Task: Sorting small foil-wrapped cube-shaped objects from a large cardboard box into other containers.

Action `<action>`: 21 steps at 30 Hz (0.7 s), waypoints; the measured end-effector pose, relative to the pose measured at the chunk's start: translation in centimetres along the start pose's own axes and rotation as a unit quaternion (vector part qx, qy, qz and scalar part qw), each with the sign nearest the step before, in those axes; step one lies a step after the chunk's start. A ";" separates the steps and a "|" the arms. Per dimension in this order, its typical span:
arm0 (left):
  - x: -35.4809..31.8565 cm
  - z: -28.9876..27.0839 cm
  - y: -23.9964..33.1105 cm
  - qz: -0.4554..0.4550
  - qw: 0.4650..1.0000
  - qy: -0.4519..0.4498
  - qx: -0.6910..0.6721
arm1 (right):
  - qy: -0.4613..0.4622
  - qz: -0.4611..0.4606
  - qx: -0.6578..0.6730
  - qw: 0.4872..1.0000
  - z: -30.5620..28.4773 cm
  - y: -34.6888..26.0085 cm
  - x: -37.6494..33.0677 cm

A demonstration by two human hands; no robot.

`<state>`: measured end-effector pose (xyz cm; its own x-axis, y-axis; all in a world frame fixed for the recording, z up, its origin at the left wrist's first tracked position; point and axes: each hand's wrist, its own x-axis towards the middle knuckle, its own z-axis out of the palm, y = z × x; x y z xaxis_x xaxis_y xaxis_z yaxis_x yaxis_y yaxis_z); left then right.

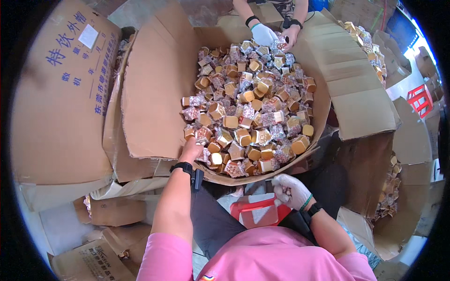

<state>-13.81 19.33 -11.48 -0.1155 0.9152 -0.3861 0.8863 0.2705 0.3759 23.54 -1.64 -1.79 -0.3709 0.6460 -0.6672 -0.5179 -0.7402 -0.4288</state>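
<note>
A big open cardboard box (220,178) in front of me is heaped with small gold-capped pieces (246,96) in clear, crinkled plastic wrap. My left hand (191,151), bare, reaches over the box's near left rim. Its fingers close at a wrapped piece (203,135) on the edge of the heap; some fingertips are hidden. My right hand (291,192), in a white glove, is outside the box near its front rim, above my lap. Its fingers are curled in, and what lies between them is too small to make out.
Across the box, another person's gloved hand (264,35) and bare hand (291,35) handle wrapped pieces. Tall cartons (61,122) stand at left. More wrapped pieces (367,44) fill boxes at right. A red stool (419,100) stands far right; red plastic (255,206) shows below me.
</note>
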 end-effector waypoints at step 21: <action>-2.9 -0.7 3.2 0.070 0.975 -0.127 0.170 | 0.255 -0.421 -0.749 0.444 -0.5 -4.7 7.8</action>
<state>-10.97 17.79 -8.58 0.0938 0.8205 -0.5639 0.9878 -0.0059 0.1558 23.50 6.76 -5.25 -0.1115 0.9678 0.2258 0.9273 0.1830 -0.3265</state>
